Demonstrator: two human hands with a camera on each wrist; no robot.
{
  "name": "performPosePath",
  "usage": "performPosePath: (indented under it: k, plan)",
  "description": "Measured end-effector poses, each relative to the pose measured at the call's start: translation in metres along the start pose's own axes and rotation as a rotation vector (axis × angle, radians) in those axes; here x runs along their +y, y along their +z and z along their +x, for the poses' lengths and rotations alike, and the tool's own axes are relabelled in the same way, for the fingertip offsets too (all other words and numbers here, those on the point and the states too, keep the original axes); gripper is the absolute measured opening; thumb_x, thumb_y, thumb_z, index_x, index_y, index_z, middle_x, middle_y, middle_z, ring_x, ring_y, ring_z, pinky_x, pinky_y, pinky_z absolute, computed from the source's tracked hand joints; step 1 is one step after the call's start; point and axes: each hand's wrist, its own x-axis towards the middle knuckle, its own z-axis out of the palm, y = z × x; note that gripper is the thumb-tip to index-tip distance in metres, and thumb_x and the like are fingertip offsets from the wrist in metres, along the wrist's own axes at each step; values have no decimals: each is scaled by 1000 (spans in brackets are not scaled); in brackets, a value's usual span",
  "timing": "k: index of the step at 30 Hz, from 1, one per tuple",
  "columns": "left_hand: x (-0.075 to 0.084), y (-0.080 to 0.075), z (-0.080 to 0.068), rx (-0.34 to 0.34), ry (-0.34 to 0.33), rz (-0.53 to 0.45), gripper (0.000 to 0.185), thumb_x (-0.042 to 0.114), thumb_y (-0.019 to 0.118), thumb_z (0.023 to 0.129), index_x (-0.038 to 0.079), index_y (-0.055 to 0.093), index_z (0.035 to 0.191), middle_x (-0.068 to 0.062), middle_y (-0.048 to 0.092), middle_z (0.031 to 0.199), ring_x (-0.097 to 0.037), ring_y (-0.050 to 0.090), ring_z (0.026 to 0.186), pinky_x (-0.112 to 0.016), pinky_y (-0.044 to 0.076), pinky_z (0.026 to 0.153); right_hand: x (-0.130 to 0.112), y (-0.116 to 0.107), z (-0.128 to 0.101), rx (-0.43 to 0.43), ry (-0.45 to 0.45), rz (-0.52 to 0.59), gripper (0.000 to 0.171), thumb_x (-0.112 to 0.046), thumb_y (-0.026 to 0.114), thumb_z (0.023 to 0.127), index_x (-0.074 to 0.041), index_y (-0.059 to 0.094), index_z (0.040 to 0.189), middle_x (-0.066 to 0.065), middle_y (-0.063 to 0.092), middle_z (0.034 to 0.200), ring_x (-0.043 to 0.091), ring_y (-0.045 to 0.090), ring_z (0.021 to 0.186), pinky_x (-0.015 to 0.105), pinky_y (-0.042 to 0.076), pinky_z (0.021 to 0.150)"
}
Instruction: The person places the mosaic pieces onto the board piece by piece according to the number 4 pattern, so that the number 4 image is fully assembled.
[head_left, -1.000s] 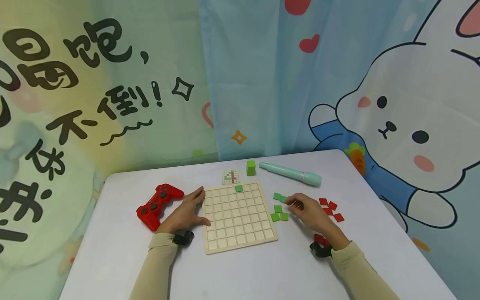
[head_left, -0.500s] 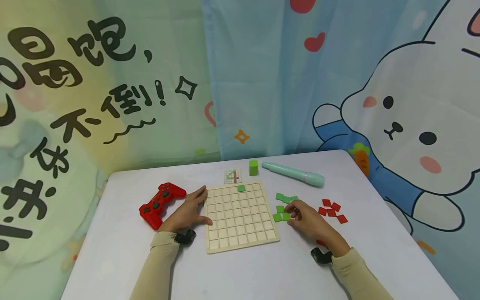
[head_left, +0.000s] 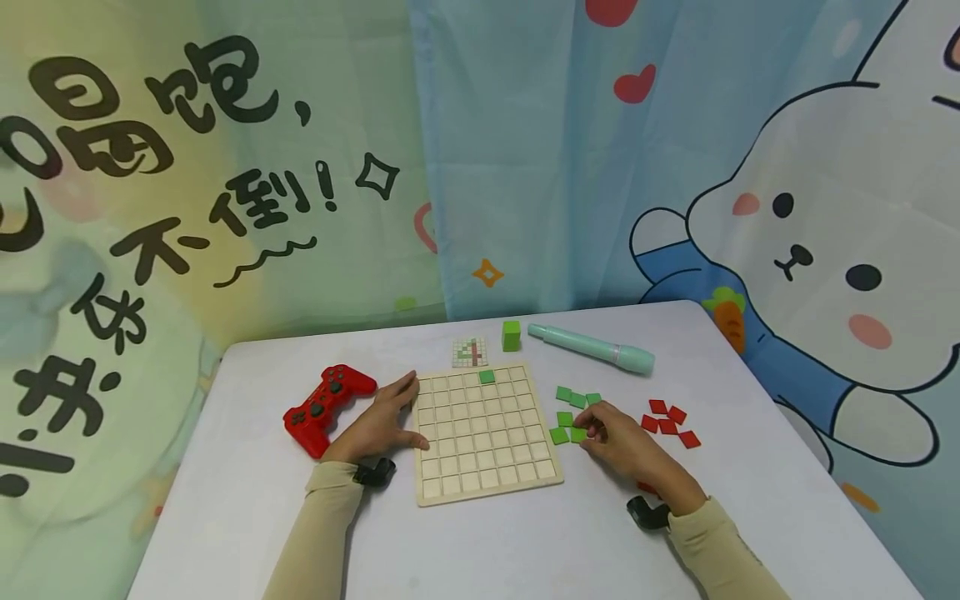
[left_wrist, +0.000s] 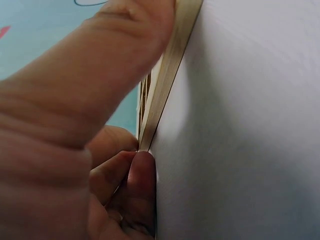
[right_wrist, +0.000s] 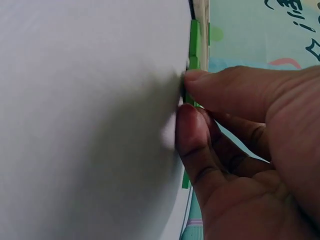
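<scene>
Red tiles (head_left: 667, 426) lie near the right hand (head_left: 622, 442), which pinches a green tile (head_left: 578, 436) beside the wooden board (head_left: 480, 438); fingers extended, the left hand (head_left: 375, 427) touches the board, close to a red controller (head_left: 322, 407). Beyond sits a green cube (head_left: 512, 336).

I saw right hand (head_left: 633, 454) pull back from far green tiles (head_left: 577, 400), fingertips ending on near green tile (head_left: 577, 436). Uncovered: another green tile (head_left: 593, 399) beyond fingers, red tile (head_left: 649, 424) to their right.
</scene>
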Motion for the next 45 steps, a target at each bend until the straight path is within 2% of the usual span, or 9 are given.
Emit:
performPosePath:
  k: [7, 13, 18, 24, 30, 39, 45]
  plan:
    - [0, 1, 0, 8, 10, 7, 116, 33, 95, 80, 2, 27, 168, -15, 15, 181, -46, 20, 164, -58, 33, 129, -4, -12, -3, -5, -9, -45, 28, -10, 80, 94, -11, 70, 121, 0, 64, 108, 15, 60, 98, 25, 57, 85]
    - [0, 1, -1, 11, 16, 20, 117, 34, 95, 79, 1, 27, 167, -15, 15, 181, -46, 20, 164, -58, 33, 129, -21, -30, 4, 6, -169, -93, 25, -5, 77, 96, -7, 70, 119, 5, 66, 113, 13, 61, 97, 30, 60, 86]
    - [-4, -2, -1, 10, 24, 24, 116, 34, 94, 81, 1, 25, 168, -15, 14, 181, -45, 18, 165, -58, 32, 130, -58, -35, 29, -44, -258, -152, 22, -6, 75, 97, -6, 70, 119, 7, 65, 114, 14, 60, 96, 33, 58, 85]
    - [-7, -4, -1, 22, 31, 16, 116, 32, 95, 80, -1, 26, 167, -16, 15, 180, -46, 19, 164, -58, 32, 129, -107, -17, 79, -194, -326, -170, 21, -9, 72, 101, -5, 70, 122, 10, 64, 116, 19, 63, 100, 34, 56, 88]
    - [-4, -2, 2, 21, 40, 6, 116, 32, 96, 79, -2, 28, 166, -17, 17, 180, -47, 19, 164, -58, 31, 130, -125, 10, 117, -301, -364, -212, 21, -9, 70, 103, -4, 71, 124, 11, 64, 117, 20, 64, 104, 35, 57, 92]
    - [-3, 1, 6, 18, 38, 2, 117, 33, 96, 78, 1, 27, 167, -13, 15, 181, -43, 19, 165, -55, 31, 131, -125, 29, 135, -316, -372, -272, 19, -7, 71, 102, -4, 72, 120, 12, 63, 116, 19, 63, 100, 33, 56, 89]
    - [-7, -1, 4, 24, 28, 0, 117, 32, 97, 78, 1, 28, 167, -14, 16, 181, -43, 20, 165, -55, 31, 131, -131, 35, 140, -312, -386, -258, 17, -7, 72, 101, -4, 71, 118, 12, 64, 119, 21, 66, 104, 35, 58, 91]
